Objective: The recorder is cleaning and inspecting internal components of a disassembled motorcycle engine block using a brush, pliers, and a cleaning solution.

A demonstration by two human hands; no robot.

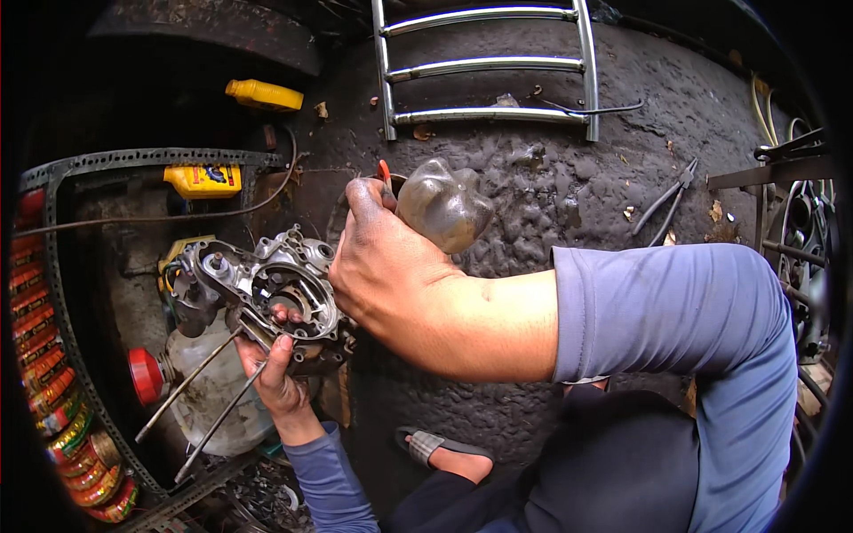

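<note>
My left hand [277, 377] grips the underside of a grey metal engine crankcase [247, 282], its fingertips showing inside the round bore. Two long thin studs [216, 416] stick out of the casing toward me. My right hand [373, 253] is closed at the casing's right side, my forearm crossing from the right. Its fingers are mostly turned away, and what they hold is hidden. A slim red-tipped piece [384, 169] shows just beyond the knuckles. Right behind the wrist is the lobed base of a cloudy plastic bottle [447, 206]; whether my hand touches it I cannot tell.
A large clear jug with a red cap [147, 377] lies below the casing, by a perforated metal frame [55, 231]. Yellow bottles [264, 95] lie beyond. A chrome ladder-like rack [489, 67] and pliers [668, 202] lie on the dark, lumpy floor. Shiny packets [40, 338] line the left.
</note>
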